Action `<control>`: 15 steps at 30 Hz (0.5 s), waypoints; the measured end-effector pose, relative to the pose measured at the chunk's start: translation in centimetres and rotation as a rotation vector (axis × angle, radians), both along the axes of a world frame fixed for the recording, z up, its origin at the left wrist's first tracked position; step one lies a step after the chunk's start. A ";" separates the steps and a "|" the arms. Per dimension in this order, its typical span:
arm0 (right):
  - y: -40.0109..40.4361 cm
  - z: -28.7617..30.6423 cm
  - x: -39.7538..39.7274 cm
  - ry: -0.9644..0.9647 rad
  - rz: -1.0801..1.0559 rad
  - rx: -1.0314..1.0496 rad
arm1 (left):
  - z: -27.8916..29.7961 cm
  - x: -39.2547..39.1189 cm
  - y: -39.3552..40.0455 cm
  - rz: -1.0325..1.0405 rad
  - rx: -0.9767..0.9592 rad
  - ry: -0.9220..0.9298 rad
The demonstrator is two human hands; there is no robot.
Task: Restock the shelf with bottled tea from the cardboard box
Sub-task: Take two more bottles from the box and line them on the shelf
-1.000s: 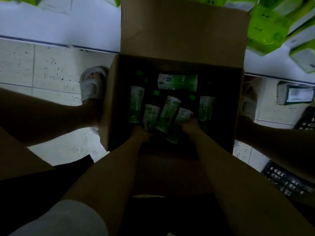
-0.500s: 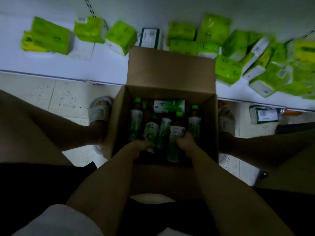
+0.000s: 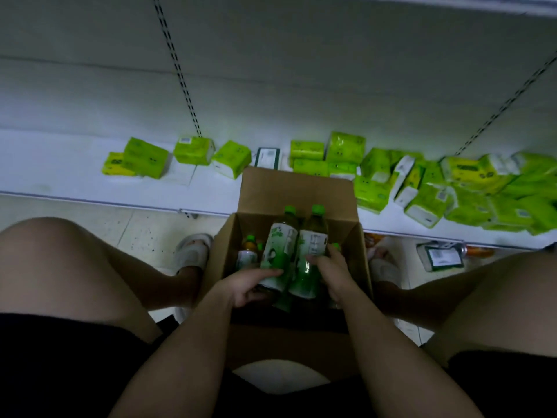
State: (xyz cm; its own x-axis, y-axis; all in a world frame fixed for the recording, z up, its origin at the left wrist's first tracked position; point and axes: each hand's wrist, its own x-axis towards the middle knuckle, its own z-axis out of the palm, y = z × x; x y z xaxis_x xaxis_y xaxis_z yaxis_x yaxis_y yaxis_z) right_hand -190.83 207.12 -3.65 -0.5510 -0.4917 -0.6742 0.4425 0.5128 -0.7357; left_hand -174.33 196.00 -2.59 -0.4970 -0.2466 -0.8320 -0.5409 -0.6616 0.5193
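1. We see the cardboard box [image 3: 352, 245] open on the floor between two bare knees, its far flap raised against the front edge of the shelf [image 3: 60, 173].
2. Our left hand [image 3: 247, 286] curls around the lower part of one tea bottle [image 3: 278, 251]; our right hand [image 3: 334, 274] curls around the lower part of a second bottle [image 3: 312, 251]; both bottles tilt away from us, side by side and touching, their green caps above the box's rim.
3. Lower in the box, by its left wall, we see another bottle [image 3: 247, 254] standing upright; a green cap shows just beside the right hand; the rest of the inside is too dark to tell.
4. On the shelf lie green tissue packs [image 3: 144, 158], scattered at the left and heaped toward the right end; a dark-edged packet [image 3: 267, 158] stands among them, just behind the box flap.
5. White slippers [image 3: 193, 251] flank the box on the tiled floor.
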 end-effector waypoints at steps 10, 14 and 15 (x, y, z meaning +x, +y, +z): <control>-2.1 9.7 -0.4 -0.167 -0.085 -0.454 | 8.2 -1.5 -2.2 0.120 -0.189 0.485; -2.3 13.2 0.6 -0.154 0.111 -0.531 | 10.7 -2.0 -2.5 0.151 -0.308 0.615; -2.4 14.1 0.8 -0.098 0.126 -0.543 | 11.5 -2.1 -2.6 0.150 -0.336 0.655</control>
